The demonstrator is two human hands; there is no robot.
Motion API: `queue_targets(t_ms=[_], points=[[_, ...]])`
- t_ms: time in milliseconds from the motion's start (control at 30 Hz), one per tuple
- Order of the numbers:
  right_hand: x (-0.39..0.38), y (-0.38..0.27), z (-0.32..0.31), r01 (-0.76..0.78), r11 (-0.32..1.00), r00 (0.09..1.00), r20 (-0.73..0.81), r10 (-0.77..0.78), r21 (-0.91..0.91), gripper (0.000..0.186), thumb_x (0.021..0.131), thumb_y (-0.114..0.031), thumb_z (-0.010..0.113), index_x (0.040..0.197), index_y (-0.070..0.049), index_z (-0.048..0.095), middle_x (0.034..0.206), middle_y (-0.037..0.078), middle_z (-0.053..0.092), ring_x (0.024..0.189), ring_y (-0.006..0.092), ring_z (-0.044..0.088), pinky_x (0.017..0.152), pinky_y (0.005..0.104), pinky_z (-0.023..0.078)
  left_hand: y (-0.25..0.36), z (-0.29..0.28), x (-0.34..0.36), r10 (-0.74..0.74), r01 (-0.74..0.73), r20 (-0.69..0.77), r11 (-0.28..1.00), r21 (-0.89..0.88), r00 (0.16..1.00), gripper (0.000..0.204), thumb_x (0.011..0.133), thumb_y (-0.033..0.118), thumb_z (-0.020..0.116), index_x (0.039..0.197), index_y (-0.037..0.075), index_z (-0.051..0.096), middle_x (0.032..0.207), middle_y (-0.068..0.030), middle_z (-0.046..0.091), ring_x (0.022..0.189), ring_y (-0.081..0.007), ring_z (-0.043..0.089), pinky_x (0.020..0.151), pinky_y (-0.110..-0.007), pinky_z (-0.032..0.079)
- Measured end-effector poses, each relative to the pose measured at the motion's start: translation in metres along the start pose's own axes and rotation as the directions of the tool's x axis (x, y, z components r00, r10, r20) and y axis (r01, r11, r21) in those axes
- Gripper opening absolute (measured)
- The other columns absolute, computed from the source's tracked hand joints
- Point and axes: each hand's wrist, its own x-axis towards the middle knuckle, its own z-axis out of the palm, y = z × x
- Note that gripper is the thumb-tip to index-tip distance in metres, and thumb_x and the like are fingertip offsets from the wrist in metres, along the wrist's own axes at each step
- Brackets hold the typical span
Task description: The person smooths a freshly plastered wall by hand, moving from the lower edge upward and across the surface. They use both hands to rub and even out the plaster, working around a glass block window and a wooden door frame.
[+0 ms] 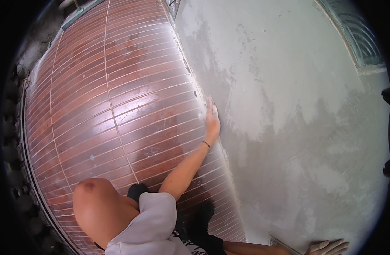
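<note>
White glare is flaring across the glossy reddish-brown floor tiles [82, 117], softer light is washing the grey plaster wall [284, 102], and fisheye edges are bowing into blackness!

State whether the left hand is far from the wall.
No: the left hand is where the tiled floor meets the grey wall.

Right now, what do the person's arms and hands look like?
The left hand and right hand wear no gloves, and both look dusty. A thin, dark band goes around the left wrist. The left arm comes out of a short, pale grey sleeve. I can't see a right sleeve.
</note>
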Motion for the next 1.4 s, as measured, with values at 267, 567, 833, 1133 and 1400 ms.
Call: queue_targets(t_ms=[267,567,833,1133,1400], points=[[0.001,0.000,0.001,-0.005,1.000,1.000,0.013,0.005,-0.016,0.060,0.102,-0.042,0.029,0.146,-0.003,0.038,0.153,0.025,0.029,0.143,0.0457,0.021,0.115,0.0590,0.010,0.042,-0.014,-0.006,-0.126,0.121,0.108,0.991,0.052,0.986,0.054,0.105,0.026,0.028,0.151,-0.001,0.020,0.159,-0.0167,0.015,0.147,-0.0277,0.016,0.119,-0.034,0.016],[-0.002,0.000,0.002,0.008,1.000,1.000,-0.020,-0.008,-0.015,0.058,0.102,-0.040,0.030,0.145,-0.002,0.040,0.152,0.025,0.031,0.142,0.0456,0.024,0.115,0.0589,0.012,0.016,-0.018,0.043,-0.048,0.048,-0.013,0.999,-0.005,0.999,0.052,0.105,0.025,0.030,0.150,0.000,0.024,0.158,-0.0160,0.022,0.147,-0.0273,0.019,0.119,-0.033,0.015],[-0.003,0.001,0.003,0.024,1.000,1.000,-0.013,-0.025,-0.013,0.058,0.102,-0.039,0.030,0.145,-0.002,0.039,0.151,0.026,0.030,0.142,0.0462,0.023,0.114,0.0601,0.013,0.030,-0.018,0.043,-0.107,0.103,-0.032,0.990,-0.099,0.994,0.051,0.105,0.024,0.030,0.151,0.002,0.024,0.158,-0.0148,0.023,0.147,-0.0264,0.020,0.119,-0.034,0.016],[-0.004,0.004,0.004,0.064,0.996,0.998,0.014,-0.063,-0.070,0.061,0.102,-0.039,0.027,0.147,0.002,0.034,0.153,0.028,0.026,0.142,0.0474,0.020,0.115,0.0598,0.012,0.022,-0.033,0.191,-0.047,0.035,-0.109,0.993,-0.109,0.993,0.055,0.106,0.030,0.026,0.152,0.001,0.020,0.159,-0.0143,0.020,0.147,-0.0251,0.017,0.120,-0.033,0.012],[-0.002,0.002,0.004,0.095,0.988,0.995,0.053,-0.089,-0.122,0.062,0.103,-0.036,0.022,0.146,0.007,0.029,0.152,0.030,0.023,0.142,0.0497,0.019,0.114,0.0614,0.014,0.022,-0.016,0.066,0.014,-0.014,-0.024,1.000,0.003,1.000,0.057,0.106,0.033,0.021,0.153,0.001,0.013,0.161,-0.0149,0.007,0.149,-0.0263,0.006,0.121,-0.036,0.006]])
